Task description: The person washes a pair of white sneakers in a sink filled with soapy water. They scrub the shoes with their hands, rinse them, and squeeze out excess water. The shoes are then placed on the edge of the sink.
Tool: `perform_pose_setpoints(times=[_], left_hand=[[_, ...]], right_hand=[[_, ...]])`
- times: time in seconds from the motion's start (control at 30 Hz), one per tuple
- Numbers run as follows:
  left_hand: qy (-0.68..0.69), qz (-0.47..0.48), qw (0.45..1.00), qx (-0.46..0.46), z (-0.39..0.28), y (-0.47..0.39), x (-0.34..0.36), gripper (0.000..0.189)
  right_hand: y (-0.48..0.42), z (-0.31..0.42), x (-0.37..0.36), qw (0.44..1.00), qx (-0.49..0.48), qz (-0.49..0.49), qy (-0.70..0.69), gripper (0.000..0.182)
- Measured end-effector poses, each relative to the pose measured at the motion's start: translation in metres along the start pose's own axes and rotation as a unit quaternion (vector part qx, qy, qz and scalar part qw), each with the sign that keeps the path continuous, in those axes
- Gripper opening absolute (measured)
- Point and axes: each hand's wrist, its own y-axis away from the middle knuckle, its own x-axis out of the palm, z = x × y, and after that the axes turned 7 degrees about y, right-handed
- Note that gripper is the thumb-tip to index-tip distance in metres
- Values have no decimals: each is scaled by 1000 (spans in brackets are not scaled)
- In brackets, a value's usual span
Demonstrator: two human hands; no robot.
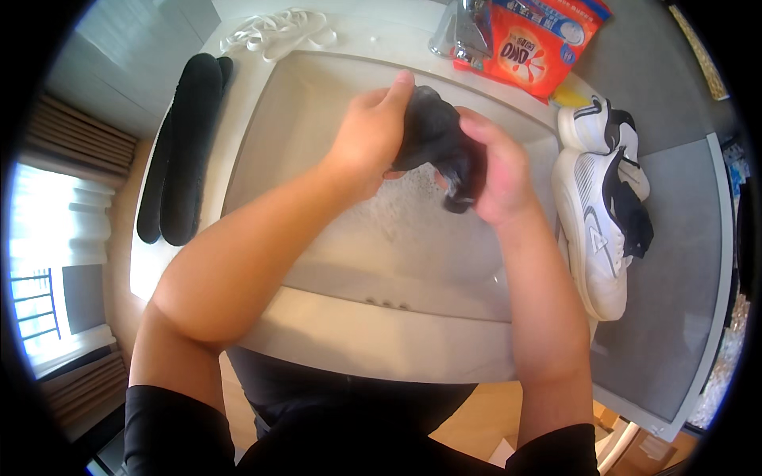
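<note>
Above a grey basin with foamy, cloudy water, my two hands hold a wet black cloth, perhaps a sock. My left hand grips its bunched left part, thumb on top. At its right end, my right hand is closed around a narrower part that hangs down and looks twisted. A shiny wet patch shows on this lower end. Suds lie on the water just below the cloth. Most of my fingers are hidden behind the fabric.
Two black insoles lie on the left counter. White shoelaces are heaped at the back. A chrome faucet and a red OMO detergent bag stand back right. White sneakers sit right, black fabric on one; a glass panel stands beyond.
</note>
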Motion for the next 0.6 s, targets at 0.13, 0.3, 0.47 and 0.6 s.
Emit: perform_pose_setpoints(times=[0.13,0.3,0.47,0.6], left_hand=[[48,-56,997,-19,5,-14,-5,46],[36,-97,994,30,8,-19,-13,43],[-48,-117,986,112,22,6,9,42],[-85,-75,987,117,43,24,31,43]], right_hand=[[6,2,22,976,23,-32,213,35],[6,-22,25,888,-65,-19,455,48],[9,-32,55,867,-156,-193,432,46],[-3,-30,32,824,-193,-279,454,50]])
